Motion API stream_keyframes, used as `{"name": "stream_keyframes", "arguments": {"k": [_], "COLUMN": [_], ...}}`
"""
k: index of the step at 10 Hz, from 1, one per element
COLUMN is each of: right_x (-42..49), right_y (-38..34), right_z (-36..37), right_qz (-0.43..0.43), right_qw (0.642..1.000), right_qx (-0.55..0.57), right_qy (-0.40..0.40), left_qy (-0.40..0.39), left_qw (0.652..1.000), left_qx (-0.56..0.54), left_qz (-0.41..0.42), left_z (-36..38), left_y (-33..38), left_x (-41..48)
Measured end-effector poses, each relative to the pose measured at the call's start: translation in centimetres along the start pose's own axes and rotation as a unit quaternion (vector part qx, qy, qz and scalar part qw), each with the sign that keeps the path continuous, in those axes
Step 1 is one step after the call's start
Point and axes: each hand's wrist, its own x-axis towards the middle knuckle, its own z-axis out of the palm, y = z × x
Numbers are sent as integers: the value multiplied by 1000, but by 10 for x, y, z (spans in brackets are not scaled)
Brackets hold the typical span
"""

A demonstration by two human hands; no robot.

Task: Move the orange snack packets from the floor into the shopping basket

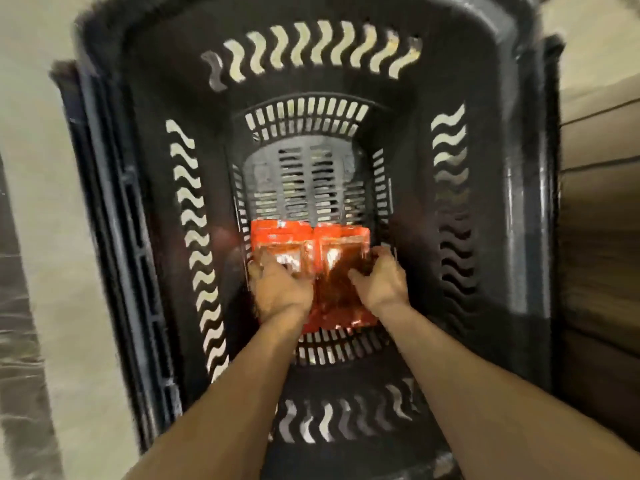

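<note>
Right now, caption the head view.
Both hands press orange snack packets onto the black shopping basket floor.

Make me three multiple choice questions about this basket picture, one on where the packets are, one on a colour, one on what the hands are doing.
1. Where are the orange snack packets?
A. On the floor beside the basket
B. At the bottom of the shopping basket
C. Balanced on the basket's rim

2. What colour is the basket?
A. Black
B. Red
C. Green

3. What are the left hand and right hand doing?
A. Resting on the rim
B. Hanging outside the basket
C. Both reaching down inside, on the packets

Answers:
1 B, the packets lie on the slotted base between the walls.
2 A, its walls and rim are black.
3 C, both forearms run into the basket and the hands lie on the packets.
</note>
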Motion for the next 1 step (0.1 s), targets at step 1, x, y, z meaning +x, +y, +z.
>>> {"name": "stream_keyframes", "arguments": {"k": [1], "right_x": [-33], "right_y": [-41], "right_z": [-42], "right_qz": [-89], "right_qw": [994], "right_qx": [-62], "right_qy": [-6], "left_qy": [-6], "left_qw": [993], "left_qx": [63], "left_qz": [98], "left_z": [-56], "left_y": [31], "left_x": [-28]}}
